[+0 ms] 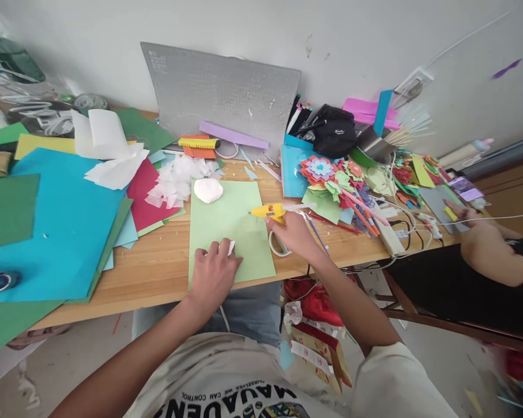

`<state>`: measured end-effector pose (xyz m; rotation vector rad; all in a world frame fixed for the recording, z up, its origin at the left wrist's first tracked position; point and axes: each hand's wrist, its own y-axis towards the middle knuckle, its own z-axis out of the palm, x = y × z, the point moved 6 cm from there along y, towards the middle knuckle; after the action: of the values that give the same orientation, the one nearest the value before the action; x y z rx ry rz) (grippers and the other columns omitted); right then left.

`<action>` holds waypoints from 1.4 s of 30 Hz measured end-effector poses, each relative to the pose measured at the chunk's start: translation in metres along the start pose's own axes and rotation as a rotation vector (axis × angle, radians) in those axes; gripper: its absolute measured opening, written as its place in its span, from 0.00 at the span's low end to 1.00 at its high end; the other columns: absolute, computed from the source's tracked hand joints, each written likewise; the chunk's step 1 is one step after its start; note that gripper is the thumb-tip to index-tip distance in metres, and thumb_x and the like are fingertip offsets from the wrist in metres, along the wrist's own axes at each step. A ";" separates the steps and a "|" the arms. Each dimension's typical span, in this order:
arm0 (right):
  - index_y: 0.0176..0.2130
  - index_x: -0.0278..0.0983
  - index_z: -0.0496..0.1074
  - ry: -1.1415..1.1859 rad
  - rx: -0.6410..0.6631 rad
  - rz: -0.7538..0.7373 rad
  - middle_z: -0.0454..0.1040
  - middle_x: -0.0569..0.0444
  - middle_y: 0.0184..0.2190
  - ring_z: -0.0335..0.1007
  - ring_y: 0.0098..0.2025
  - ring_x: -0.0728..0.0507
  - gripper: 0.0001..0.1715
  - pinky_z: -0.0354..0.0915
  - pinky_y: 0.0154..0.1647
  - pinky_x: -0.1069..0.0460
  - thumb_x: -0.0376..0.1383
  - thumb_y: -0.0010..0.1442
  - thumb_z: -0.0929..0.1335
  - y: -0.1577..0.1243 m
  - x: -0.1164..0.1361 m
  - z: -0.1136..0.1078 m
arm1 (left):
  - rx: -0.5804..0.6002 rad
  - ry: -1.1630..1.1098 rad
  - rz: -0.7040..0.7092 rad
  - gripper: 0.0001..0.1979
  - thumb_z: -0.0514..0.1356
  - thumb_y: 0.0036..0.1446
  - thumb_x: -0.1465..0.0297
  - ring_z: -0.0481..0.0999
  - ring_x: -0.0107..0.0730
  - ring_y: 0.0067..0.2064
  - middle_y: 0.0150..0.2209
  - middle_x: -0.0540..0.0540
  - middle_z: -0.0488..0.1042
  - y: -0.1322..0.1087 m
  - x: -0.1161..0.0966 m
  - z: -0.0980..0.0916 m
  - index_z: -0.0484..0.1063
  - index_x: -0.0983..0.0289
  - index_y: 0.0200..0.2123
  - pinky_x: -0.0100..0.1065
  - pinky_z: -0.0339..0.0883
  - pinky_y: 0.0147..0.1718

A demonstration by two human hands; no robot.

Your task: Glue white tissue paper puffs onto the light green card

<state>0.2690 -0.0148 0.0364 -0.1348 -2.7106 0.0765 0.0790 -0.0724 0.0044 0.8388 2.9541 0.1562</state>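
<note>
Shirt [239,363]: below light-green sheet [229,217]. Left hand [213,270], on sheet: pinching white scrap [231,248]. Right hand [294,233], over sheet's right edge: gripping glue gun [264,212].

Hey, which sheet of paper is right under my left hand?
The light green sheet: your left hand lies over its near end, and a white lump sits on it. The blue sheet and red sheet lie further left.

Bright, diffuse light is spread across the surface [152,258], with soft shadows cast.
The edges are stretched by wide-angle distortion, and the lower-right clutter [520,366] is blurred.
</note>
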 end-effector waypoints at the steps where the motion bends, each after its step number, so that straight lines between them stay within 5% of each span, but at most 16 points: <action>1: 0.32 0.34 0.74 -0.018 -0.016 0.012 0.79 0.46 0.32 0.73 0.34 0.41 0.18 0.57 0.33 0.52 0.45 0.64 0.65 0.000 -0.001 0.000 | 0.004 0.002 -0.004 0.14 0.53 0.68 0.66 0.71 0.45 0.41 0.42 0.61 0.72 0.000 0.000 0.000 0.77 0.66 0.44 0.41 0.57 0.30; 8: 0.34 0.34 0.75 0.051 0.036 -0.059 0.79 0.46 0.33 0.74 0.36 0.41 0.16 0.59 0.35 0.52 0.43 0.64 0.66 0.002 0.006 0.012 | 0.054 -0.004 -0.010 0.15 0.52 0.68 0.66 0.71 0.45 0.41 0.42 0.63 0.72 0.001 0.001 -0.002 0.76 0.66 0.44 0.40 0.56 0.31; 42: 0.33 0.34 0.74 -0.014 0.050 -0.010 0.77 0.49 0.31 0.70 0.32 0.43 0.17 0.54 0.31 0.53 0.44 0.64 0.65 -0.012 0.003 -0.014 | 0.036 0.018 0.019 0.16 0.50 0.69 0.66 0.71 0.44 0.40 0.41 0.63 0.72 0.001 0.001 -0.001 0.75 0.67 0.46 0.40 0.54 0.30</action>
<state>0.2714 -0.0255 0.0516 -0.1063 -2.7210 0.1431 0.0786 -0.0711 0.0053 0.8741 2.9747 0.1122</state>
